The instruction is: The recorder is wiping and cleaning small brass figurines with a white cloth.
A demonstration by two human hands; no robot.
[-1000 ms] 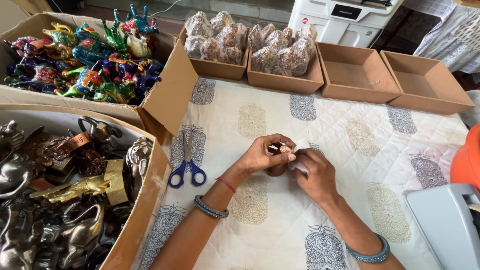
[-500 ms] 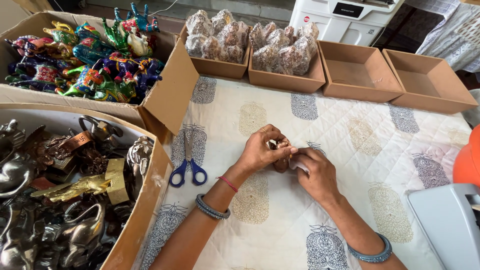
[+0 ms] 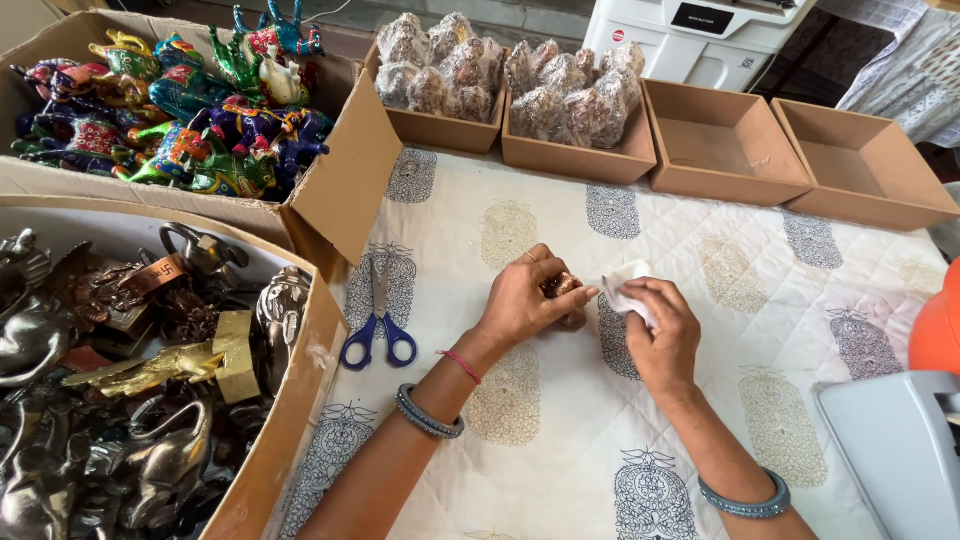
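Our left hand [image 3: 525, 305] has its grip closed around a small brown-and-gold figurine [image 3: 560, 287], thumb and fingers wrapped so that only a bit of it shows between them, held just above the quilted printed cloth [image 3: 700, 270] that covers the desk. Our right hand [image 3: 665, 335] pinches a scrap of white paper [image 3: 622, 290] between thumb and fingertips, its edge just beside the figurine. To do this well, we judge it best to keep the figurine steady in the left hand and turn it a little at a time, so the paper meets its surface flat and does not bunch; a light pinch on the paper should keep it from tearing. To the left of our hands, a pair of blue-handled scissors [image 3: 380, 325] lies shut on the cloth. Farther left sits a cardboard box of dark metal figures [image 3: 120, 380], and above it another box of brightly painted animal figures [image 3: 180, 110]. Along the far edge stand four shallow cardboard trays: two hold wrapped bundles [image 3: 510, 75], and two empty trays [image 3: 790, 150] sit to their right. A white printer [image 3: 700, 35] stands behind them.
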